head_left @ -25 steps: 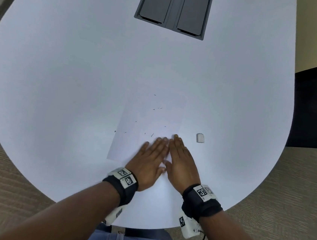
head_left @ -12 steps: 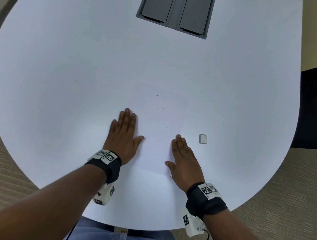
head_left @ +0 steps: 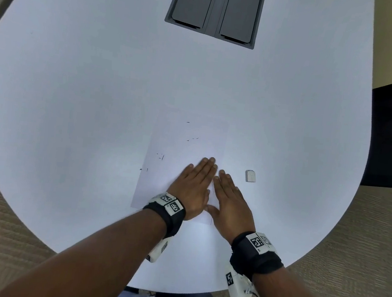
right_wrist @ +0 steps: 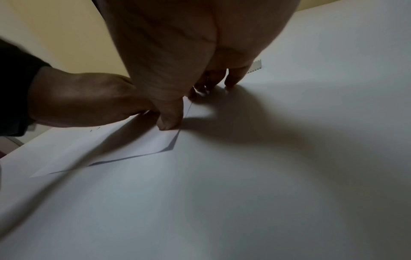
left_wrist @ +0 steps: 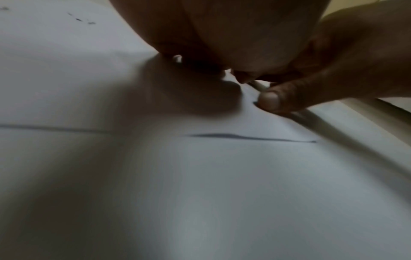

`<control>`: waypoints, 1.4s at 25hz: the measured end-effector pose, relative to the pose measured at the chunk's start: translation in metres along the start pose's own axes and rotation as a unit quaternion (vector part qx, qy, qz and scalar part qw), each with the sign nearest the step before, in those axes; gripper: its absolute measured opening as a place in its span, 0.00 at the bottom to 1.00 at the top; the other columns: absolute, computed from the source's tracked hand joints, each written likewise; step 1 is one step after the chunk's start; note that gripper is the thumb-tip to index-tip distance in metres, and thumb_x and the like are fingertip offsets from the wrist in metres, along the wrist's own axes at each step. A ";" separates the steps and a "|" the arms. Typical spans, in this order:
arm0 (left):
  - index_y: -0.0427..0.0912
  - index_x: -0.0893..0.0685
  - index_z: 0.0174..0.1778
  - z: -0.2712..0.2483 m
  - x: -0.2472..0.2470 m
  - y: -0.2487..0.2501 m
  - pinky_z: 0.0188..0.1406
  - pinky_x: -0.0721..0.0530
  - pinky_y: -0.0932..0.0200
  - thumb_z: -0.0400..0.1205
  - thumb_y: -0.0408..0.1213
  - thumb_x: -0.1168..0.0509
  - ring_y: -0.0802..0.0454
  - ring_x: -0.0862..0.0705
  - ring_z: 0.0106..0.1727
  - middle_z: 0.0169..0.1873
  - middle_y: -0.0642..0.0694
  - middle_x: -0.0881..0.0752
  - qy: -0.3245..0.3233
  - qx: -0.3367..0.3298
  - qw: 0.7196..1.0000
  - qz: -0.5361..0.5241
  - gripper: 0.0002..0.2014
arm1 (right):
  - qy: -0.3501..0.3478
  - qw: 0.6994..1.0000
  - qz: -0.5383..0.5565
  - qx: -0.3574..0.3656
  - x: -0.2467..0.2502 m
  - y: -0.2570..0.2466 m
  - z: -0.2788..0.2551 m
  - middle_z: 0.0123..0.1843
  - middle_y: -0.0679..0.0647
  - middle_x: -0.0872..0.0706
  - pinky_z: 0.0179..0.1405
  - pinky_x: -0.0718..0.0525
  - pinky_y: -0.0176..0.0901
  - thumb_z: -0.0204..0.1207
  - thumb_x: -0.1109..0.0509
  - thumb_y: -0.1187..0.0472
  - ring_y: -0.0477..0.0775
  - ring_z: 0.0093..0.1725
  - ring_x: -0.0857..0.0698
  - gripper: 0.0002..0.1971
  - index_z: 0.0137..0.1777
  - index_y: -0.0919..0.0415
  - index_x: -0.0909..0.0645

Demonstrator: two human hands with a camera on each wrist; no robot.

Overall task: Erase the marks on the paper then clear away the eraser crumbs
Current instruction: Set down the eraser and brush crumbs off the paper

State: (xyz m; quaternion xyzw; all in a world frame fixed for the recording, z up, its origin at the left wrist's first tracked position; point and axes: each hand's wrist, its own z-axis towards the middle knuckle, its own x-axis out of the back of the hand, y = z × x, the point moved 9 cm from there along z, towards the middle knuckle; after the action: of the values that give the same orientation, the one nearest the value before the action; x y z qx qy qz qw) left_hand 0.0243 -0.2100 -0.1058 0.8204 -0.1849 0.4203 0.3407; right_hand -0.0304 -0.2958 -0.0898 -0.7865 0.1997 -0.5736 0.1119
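The paper [head_left: 184, 161] lies flat on the white table [head_left: 99, 90], near the front edge, and both hands lie on its near right part, side by side and touching; the left hand [head_left: 192, 186] is flat, fingers straight and together, holding nothing, and the right hand [head_left: 229, 200] is likewise flat and empty, its thumb pressing near the sheet's right corner, as the right wrist view shows; the eraser [head_left: 251, 176] sits on the table just right of the sheet, apart from both hands; the marks look gone, so I judge the step in hand to be the sweeping away of the crumbs [head_left: 161, 156], dark specks that lie in small clusters left of the hands, with a few more farther up the sheet; to do it well, the right hand should serve as the anchor, pressing down so the sheet cannot slide or buckle, while the left hand does the sweeping; the stroke should run with the edge of the palm and little finger low against the paper, light enough not to smear the specks into the surface; it should go outward to the left in one direction, right past the sheet's edge, not back and forth; the upper specks need a separate pass starting above them; some specks at the left edge look to be on the table itself, so they may need gathering too; the risk is a creased corner where the sheet lifts slightly under the right thumb.
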 end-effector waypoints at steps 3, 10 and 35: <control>0.41 0.64 0.88 0.002 0.023 -0.044 0.87 0.54 0.40 0.89 0.47 0.57 0.47 0.67 0.87 0.87 0.44 0.68 0.036 0.084 0.996 0.019 0.33 | -0.006 1.000 -0.011 -0.006 0.001 0.000 -0.002 0.87 0.46 0.56 0.84 0.47 0.45 0.81 0.34 0.46 0.44 0.85 0.57 0.39 0.86 0.55 0.48; 0.39 0.62 0.88 0.004 0.071 -0.100 0.86 0.57 0.38 0.87 0.41 0.50 0.43 0.64 0.88 0.87 0.41 0.66 0.105 0.169 0.980 -0.015 0.36 | 0.006 1.000 -0.021 -0.012 0.022 -0.006 0.015 0.87 0.52 0.50 0.82 0.41 0.48 0.78 0.30 0.44 0.51 0.85 0.48 0.41 0.85 0.57 0.45; 0.41 0.62 0.88 0.086 0.063 -0.020 0.86 0.57 0.38 0.90 0.48 0.55 0.48 0.67 0.87 0.87 0.45 0.66 -0.019 0.076 0.995 -0.055 0.34 | -0.061 0.997 -0.029 -0.031 0.027 -0.008 0.056 0.87 0.45 0.58 0.83 0.50 0.50 0.74 0.27 0.45 0.42 0.84 0.59 0.48 0.86 0.52 0.54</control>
State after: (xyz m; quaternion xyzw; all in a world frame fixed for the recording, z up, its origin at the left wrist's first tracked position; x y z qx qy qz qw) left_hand 0.1210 -0.2583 -0.0979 0.8607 -0.1133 0.3980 0.2965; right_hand 0.0310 -0.3033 -0.0809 -0.8285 0.1868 -0.5214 0.0829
